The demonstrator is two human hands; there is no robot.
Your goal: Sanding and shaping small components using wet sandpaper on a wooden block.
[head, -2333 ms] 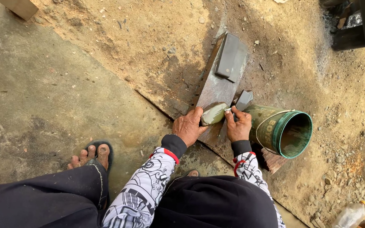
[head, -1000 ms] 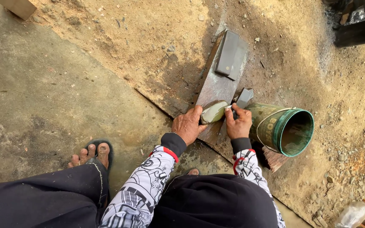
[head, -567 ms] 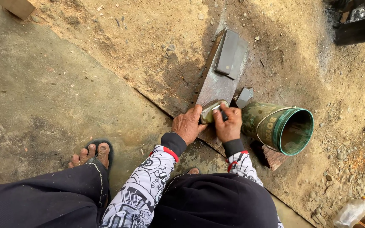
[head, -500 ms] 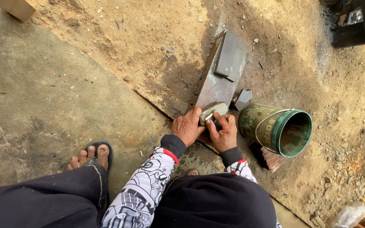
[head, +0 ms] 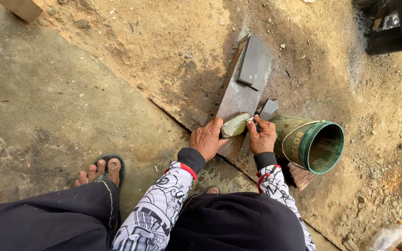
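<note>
So from my feed, the thing in hand is a pale greenish stone [head: 235, 124], rounded, lying on the near end of a long wet board [head: 238, 95] that sits on the ground. My left hand [head: 206, 139] has its grip curled onto the stone from the near-left side, thumb and fingers touching it. My right hand [head: 262, 137] is at the stone's right end, grip pinched shut on something small and thin and metallic right at the stone's edge. I can't make out what it is, too small in the view.

Working outward from the stone: farther up the same board lies a dark grey rectangular block [head: 252, 62], flat, well apart from the stone. Just up and right of the stone a small grey wedge-shaped piece [head: 268, 108] leans at the board's edge. Right of the stone, just beside my right hand, a green bucket [head: 310, 142] lies on its side with its open mouth facing away to the lower right.

Left of the stone the sandy dirt [head: 140, 42] gives way to a concrete slab [head: 38, 107], and my bare foot in a sandal [head: 105, 169] is planted there. Far to the lower right of the stone a clear plastic bottle [head: 385, 237] lies at the picture's edge.
</note>
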